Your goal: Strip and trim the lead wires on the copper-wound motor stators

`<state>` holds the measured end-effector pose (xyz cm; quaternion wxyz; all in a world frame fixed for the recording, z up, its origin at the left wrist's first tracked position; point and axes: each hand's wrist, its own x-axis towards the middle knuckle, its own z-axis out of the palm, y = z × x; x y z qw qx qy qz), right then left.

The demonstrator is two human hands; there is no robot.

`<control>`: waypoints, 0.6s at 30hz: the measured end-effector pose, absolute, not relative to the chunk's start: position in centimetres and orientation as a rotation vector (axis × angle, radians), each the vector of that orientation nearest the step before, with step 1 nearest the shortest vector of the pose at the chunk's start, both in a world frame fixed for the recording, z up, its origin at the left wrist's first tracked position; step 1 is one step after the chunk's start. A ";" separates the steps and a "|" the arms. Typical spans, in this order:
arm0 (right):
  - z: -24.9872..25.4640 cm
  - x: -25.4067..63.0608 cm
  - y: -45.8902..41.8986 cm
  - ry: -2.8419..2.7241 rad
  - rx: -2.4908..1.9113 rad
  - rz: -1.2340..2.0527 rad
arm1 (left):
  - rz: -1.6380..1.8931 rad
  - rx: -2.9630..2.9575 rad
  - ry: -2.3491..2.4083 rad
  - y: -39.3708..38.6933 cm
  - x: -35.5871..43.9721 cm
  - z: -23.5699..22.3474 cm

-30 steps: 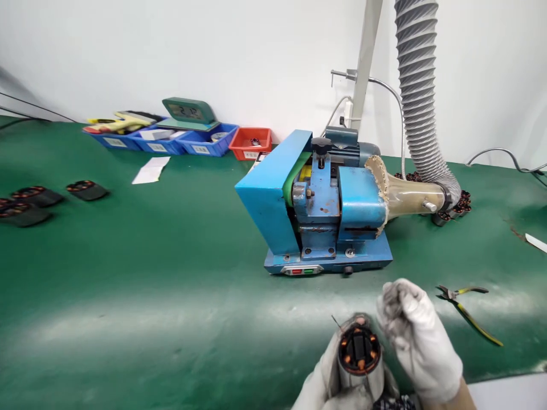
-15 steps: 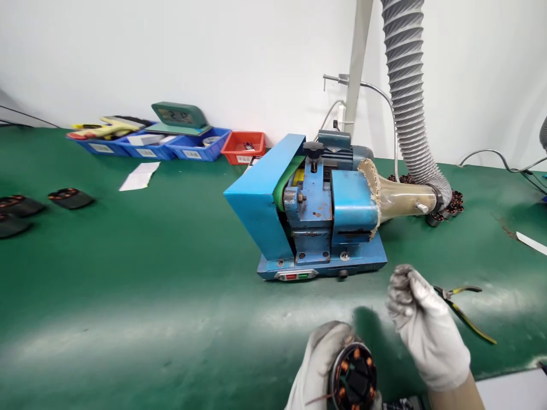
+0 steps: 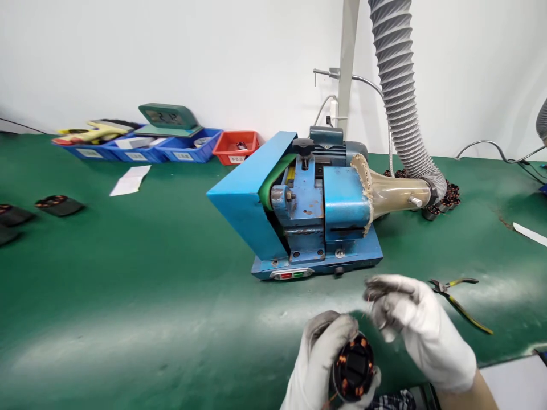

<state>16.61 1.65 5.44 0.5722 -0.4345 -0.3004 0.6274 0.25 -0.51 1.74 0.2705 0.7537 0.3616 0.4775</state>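
Note:
My left hand (image 3: 318, 359), in a white glove, grips a round black motor stator (image 3: 354, 367) with copper windings around its face, which is turned up toward me. A loose copper wire end shows at the stator's lower left edge. Just right of and above it, my gloved right hand (image 3: 410, 319) is raised off the bench with its fingers pinched together. A faint reddish strand seems to show at those fingertips, but blur hides what they hold. Diagonal cutters (image 3: 447, 289) with yellow-and-black handles lie spread on the green bench, right of my right hand.
A blue belt grinder (image 3: 311, 216) stands mid-bench, joined to a grey suction hose (image 3: 395, 85). More stators (image 3: 444, 202) sit behind its right end; others (image 3: 60, 205) lie far left. Blue bins (image 3: 183, 149), a red bin (image 3: 235, 149) and a clock (image 3: 166, 116) line the wall.
My right hand has turned and moved left, closer to the stator, with its fingers now pointing left. My left hand still holds the stator, slightly tilted. The whole view has shifted a little.

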 end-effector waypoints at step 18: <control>-2.4 33.2 0.3 -2.208 -2.157 -0.100 | 1.197 1.699 0.960 -0.3 -0.5 2.1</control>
